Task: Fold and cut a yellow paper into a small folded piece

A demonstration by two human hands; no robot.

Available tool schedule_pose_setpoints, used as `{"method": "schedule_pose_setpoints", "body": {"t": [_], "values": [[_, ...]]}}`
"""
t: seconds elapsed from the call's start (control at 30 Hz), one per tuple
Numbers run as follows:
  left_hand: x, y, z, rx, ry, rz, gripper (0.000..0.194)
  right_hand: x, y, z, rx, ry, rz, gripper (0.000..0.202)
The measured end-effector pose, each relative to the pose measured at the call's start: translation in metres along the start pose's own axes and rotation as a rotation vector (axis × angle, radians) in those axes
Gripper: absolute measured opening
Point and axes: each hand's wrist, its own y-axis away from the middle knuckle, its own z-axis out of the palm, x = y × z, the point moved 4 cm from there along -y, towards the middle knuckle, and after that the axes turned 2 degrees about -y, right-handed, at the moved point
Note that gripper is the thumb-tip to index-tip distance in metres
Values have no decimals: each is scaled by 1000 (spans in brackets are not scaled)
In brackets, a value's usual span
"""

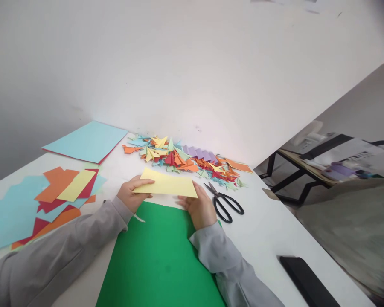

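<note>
A yellow sheet of paper (166, 183) is stretched lengthwise between my two hands, raised above the far end of a green sheet (163, 256). My left hand (132, 194) pinches its left end, thumb on top and fingers beneath. At the right end my right hand (201, 207) grips it with the thumb along the edge, its fingers partly hidden below. Black-handled scissors (224, 202) lie on the table just right of my right hand, their blades slightly apart. Beyond the paper lies a pile of small folded paper pieces (176, 157) in many colours.
Coloured paper scraps (64, 187) overlap at the left, with a light blue sheet stack (86, 138) behind them. A dark flat object (307, 277) lies at the front right of the white table (256, 243). A wall rises behind; another table (294, 162) stands at far right.
</note>
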Motion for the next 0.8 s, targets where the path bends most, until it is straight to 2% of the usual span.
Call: {"method": "schedule_pose_setpoints", "body": {"t": [0.1, 0.17, 0.2, 0.27, 0.37, 0.5, 0.63, 0.73, 0.8], "values": [[6, 1, -3, 29, -258, 205, 25, -17, 12, -1, 146, 487, -523, 48], [12, 4, -2, 40, -373, 337, 24, -27, 31, 13, 106, 794, -899, 49], [16, 6, -1, 44, -398, 387, 24, -28, 40, 19, 78, 912, -1018, 48], [22, 10, 2, 45, -398, 451, 25, -28, 54, 33, -55, 1096, -1201, 36], [26, 13, 6, 8, -318, 467, 24, -31, 62, 37, -95, 1140, -1325, 31], [22, 13, 6, -13, -190, 414, 24, -39, 59, 31, 11, 1152, -1385, 27], [24, 13, 6, 16, -256, 465, 25, -41, 59, 32, 122, 1334, -1399, 25], [28, 15, 7, 31, -335, 534, 23, -37, 65, 43, 29, 1452, -1389, 20], [27, 15, 8, 36, -379, 525, 20, -35, 69, 49, -8, 1497, -1355, 25]]}}
